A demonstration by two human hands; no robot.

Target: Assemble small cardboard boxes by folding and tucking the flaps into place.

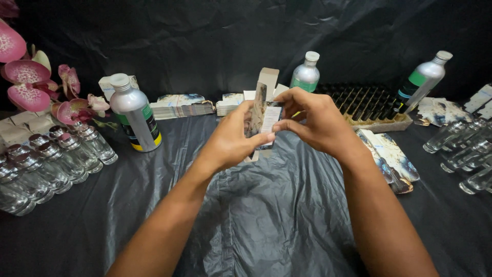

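Held small box (pixel 264 115) upright above mid table (pixel 266 215), top flap open. Left hand (pixel 233 141) gripped near side, right hand (pixel 315 120) pinched far edge w/ fingertips. Best squared gently, corners pressed even, no crushing. Silver bottle (pixel 134 115) at left.

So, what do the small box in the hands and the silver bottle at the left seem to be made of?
Small box: thin printed cardboard, probably; its flaps are folded open and its walls look flat. Silver bottle: likely brushed aluminium, with a dull metallic sheen; its white cap looks like plastic.
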